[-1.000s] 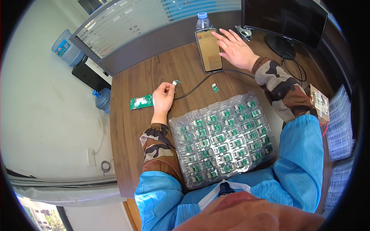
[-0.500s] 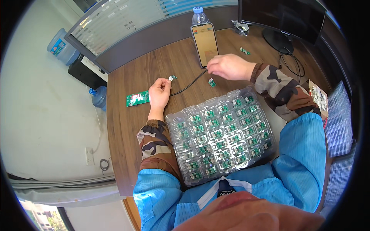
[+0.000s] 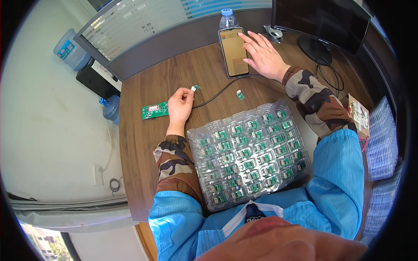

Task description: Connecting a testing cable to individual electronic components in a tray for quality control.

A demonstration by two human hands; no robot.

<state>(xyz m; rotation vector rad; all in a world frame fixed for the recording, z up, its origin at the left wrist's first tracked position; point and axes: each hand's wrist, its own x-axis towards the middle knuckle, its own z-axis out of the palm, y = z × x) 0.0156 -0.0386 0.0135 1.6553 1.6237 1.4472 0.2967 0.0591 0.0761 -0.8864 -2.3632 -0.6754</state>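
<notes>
Head view. Compared with the frame half a second ago, we find the right hand (image 3: 266, 58) shifted away from the black cable (image 3: 223, 89) near the phone's foot to the phone's upper right edge; the left hand (image 3: 180, 105) keeps its place. We see the phone (image 3: 234, 54) upright against a clear bottle (image 3: 227, 19) at the far side of the desk (image 3: 139, 152), its long axis running near to far with the top slightly to the left. The governing relation, we judge, is that the screen lies just left of the right fingertips, which overlap its upper corner; contact we cannot tell. The right hand is clearly the nearer one. Its fingers are spread and hold nothing we can see. The left thumb and forefinger pinch a small module (image 3: 196, 88), well apart from the phone, nearer and to its left. A green circuit board (image 3: 149, 115) with a lit red display lies left of the left hand. We note a loose module (image 3: 240, 94) between phone and clear tray (image 3: 190, 135), the latter nearest the body.
</notes>
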